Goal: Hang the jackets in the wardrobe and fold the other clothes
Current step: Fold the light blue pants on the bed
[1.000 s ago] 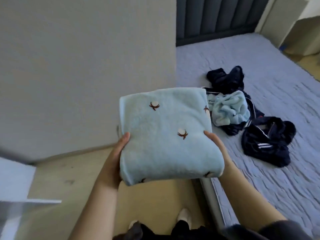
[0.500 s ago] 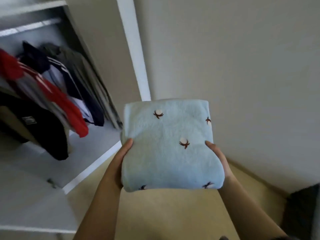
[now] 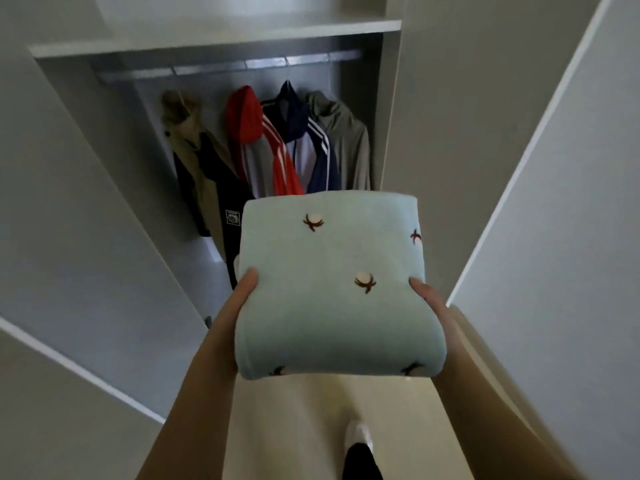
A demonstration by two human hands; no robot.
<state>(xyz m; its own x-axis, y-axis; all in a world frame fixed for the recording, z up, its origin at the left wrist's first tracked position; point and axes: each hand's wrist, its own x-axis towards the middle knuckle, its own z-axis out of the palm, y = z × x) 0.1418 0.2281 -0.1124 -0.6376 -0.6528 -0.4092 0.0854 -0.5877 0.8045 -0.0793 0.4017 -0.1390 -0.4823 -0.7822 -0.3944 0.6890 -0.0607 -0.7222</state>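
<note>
We hold the folded blue cloth (image 3: pixel 332 299) in front of the open wardrobe (image 3: pixel 221 38), our left hand (image 3: pixel 237 303) and right hand (image 3: pixel 431 301) gripping its two sides, and it may flop open if one hand slips

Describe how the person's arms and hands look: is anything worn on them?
Both forearms are bare up to the frame edge: no sleeves, watch or bracelet shows. The left hand and right hand wear no gloves; the thumbs carry no rings. The other fingers are hidden under the folded blue cloth.
</note>
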